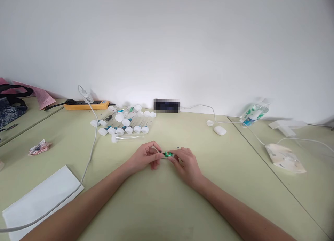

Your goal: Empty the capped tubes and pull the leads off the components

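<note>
Centrally in the head view, I see the left hand (146, 157) and right hand (187, 163) at the desk (156, 209), each pinching one end of a small green-and-black piece (168, 154) between them, presumably to steady it; capped tubes (129, 130) lie at ten o'clock, perhaps for elbow room.

The small bright-green piece (169, 154) is looking glossy. The pale green flat tabletop (156, 206) is showing a smooth, mostly matt finish. Clear cylindrical plastic tubes (129, 137) are catching glints, while the white rounded case (220, 130) is looking like smooth plastic and the white rectangular sheet (41, 197) like matt paper.
</note>
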Motion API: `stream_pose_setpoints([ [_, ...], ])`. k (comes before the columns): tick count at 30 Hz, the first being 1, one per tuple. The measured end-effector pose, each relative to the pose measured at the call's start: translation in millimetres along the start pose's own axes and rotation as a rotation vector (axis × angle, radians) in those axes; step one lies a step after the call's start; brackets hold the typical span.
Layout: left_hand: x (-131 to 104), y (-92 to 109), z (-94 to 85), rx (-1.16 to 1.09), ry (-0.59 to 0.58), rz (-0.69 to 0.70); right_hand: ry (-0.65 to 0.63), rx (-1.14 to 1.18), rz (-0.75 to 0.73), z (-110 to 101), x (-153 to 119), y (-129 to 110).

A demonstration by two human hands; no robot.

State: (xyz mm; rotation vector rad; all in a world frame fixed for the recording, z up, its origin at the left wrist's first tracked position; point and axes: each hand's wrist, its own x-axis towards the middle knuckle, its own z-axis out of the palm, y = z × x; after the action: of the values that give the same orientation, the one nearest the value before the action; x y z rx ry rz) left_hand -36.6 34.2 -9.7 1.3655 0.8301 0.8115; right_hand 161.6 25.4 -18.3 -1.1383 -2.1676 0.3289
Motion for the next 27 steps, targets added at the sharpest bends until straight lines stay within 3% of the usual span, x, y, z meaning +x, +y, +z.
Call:
stream_pose_setpoints([
  [6,1.1,-1.2,1.3,-0.021,0.001,0.066,0.010,-0.029,0.017,0.0,-0.1,-0.1],
  [11,0.9,1.3,2.3,0.009,0.042,0.048,-0.007,-0.021,0.011,-0.1,-0.3,-0.4],
  [19,1.3,0.1,-0.7,0.039,0.015,-0.011,-0.009,0.003,-0.006,0.0,-0.5,-0.5],
  [27,1.2,-1.9,0.7,0.030,0.025,0.013,-0.004,-0.046,-0.007,-0.5,-0.3,-0.7],
])
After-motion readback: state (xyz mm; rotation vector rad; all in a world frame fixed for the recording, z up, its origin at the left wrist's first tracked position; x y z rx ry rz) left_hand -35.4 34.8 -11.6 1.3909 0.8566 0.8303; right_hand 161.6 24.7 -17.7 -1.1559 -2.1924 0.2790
